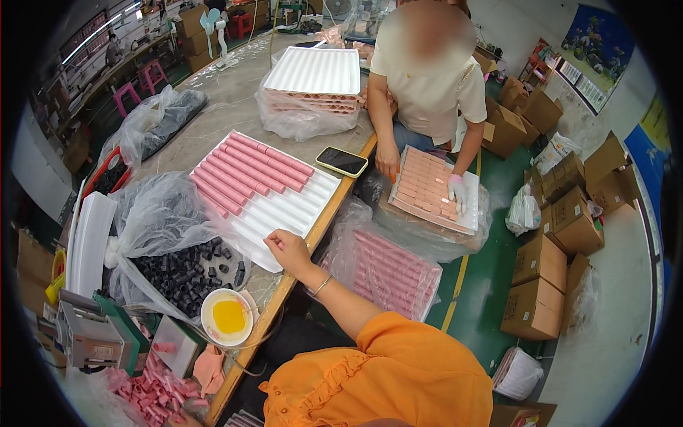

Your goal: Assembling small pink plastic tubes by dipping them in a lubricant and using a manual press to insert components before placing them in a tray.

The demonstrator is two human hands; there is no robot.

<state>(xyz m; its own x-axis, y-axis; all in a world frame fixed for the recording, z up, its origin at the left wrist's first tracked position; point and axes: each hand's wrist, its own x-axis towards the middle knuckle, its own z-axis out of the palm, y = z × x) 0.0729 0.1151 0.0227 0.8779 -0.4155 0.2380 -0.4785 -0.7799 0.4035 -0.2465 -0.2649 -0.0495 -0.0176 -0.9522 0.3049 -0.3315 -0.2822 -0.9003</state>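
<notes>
- Right hand (287,249): fingers curled closed, at the near edge of a ribbed white plastic tray (306,206).
- Pink cylindrical tubes (270,153): laid in rows in the tray's farther part.
- Left hand (186,420): cut by the lower edge, near loose short pink tubes (153,388); cannot tell how its fingers stand.
- Round white bowl (206,324), yellow contents: beside heaped black cylindrical pieces (178,279).

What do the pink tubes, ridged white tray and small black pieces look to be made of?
Pink tubes: probably satin plastic, given their even colour and soft sheen. Ridged white tray: likely thin moulded plastic, its parallel channels seemingly formed in one sheet. Black pieces: plastic or rubber, fairly matte with faint highlights.
</notes>
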